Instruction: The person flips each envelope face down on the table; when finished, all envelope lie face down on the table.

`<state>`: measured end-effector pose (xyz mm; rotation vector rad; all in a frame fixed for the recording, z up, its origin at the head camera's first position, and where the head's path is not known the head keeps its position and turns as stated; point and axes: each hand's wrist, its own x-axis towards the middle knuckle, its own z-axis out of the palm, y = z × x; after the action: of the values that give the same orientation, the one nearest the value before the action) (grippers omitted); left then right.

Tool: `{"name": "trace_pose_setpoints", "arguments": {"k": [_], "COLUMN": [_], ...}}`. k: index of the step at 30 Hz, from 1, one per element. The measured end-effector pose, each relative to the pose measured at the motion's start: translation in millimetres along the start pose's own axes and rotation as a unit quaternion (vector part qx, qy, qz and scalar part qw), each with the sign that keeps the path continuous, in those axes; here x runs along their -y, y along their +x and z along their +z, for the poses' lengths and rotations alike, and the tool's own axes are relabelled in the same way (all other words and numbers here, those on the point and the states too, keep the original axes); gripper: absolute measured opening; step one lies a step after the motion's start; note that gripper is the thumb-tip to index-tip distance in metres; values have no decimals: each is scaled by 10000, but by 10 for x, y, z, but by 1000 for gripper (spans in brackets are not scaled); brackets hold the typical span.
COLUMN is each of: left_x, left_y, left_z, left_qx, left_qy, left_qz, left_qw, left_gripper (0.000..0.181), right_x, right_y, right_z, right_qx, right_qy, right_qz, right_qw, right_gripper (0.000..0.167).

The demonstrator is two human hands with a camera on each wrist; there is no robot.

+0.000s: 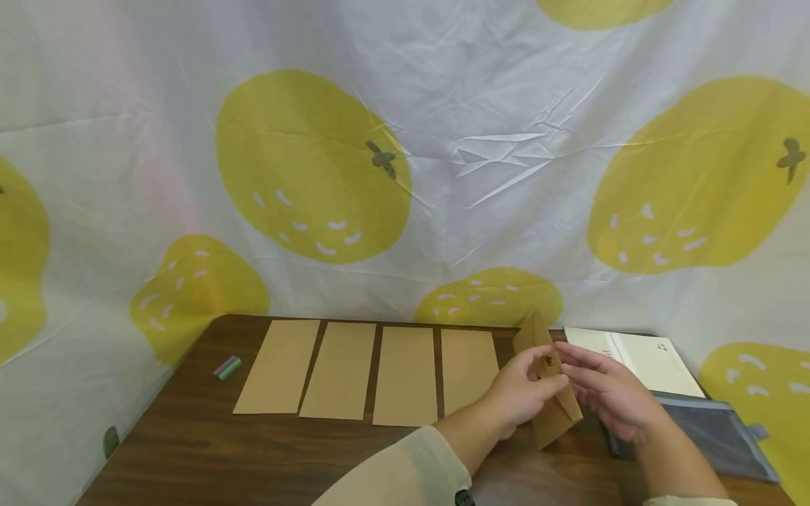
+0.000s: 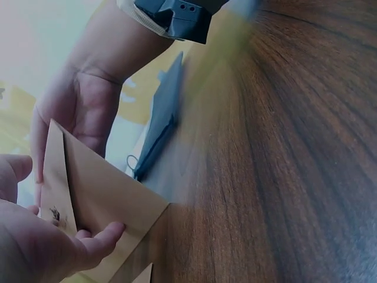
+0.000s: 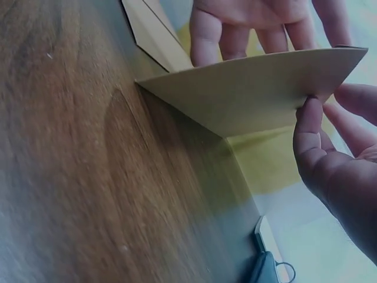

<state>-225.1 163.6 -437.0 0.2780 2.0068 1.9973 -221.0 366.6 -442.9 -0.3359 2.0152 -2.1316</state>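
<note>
A brown kraft envelope (image 1: 550, 414) stands tilted on edge above the table's right half. Its pointed flap, with a small dark mark, shows in the left wrist view, and its plain face (image 3: 235, 94) shows in the right wrist view. My left hand (image 1: 522, 390) grips the flap side, thumb and forefinger around the mark. At the other side my right hand (image 1: 610, 386) pinches the edge, one digit pressed against the plain face. Part of the right hand is hidden behind the envelope in the left wrist view.
Several flat brown kraft pieces (image 1: 335, 369) lie in a row to the left. Two small cylinders, grey and green (image 1: 229, 368), sit at the far left. A cream notepad (image 1: 658, 358) and a dark zip pouch (image 1: 709, 429) lie right. A lemon-print cloth (image 1: 493, 197) hangs behind.
</note>
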Motion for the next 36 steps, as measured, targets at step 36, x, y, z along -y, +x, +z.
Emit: {"name": "trace_pose_setpoints", "arguments": {"k": [36], "left_x": [160], "left_y": [-15], "left_z": [-219], "left_qx": [-690], "left_qy": [-756], "left_qz": [263], "left_qw": [9944], "left_gripper": [56], "right_x": [-171], "right_y": [83], "right_z": [74], "right_qx": [-418], "right_qy": [-695], "right_qz": [1229], "right_qw": [9891], "right_gripper": [71]}}
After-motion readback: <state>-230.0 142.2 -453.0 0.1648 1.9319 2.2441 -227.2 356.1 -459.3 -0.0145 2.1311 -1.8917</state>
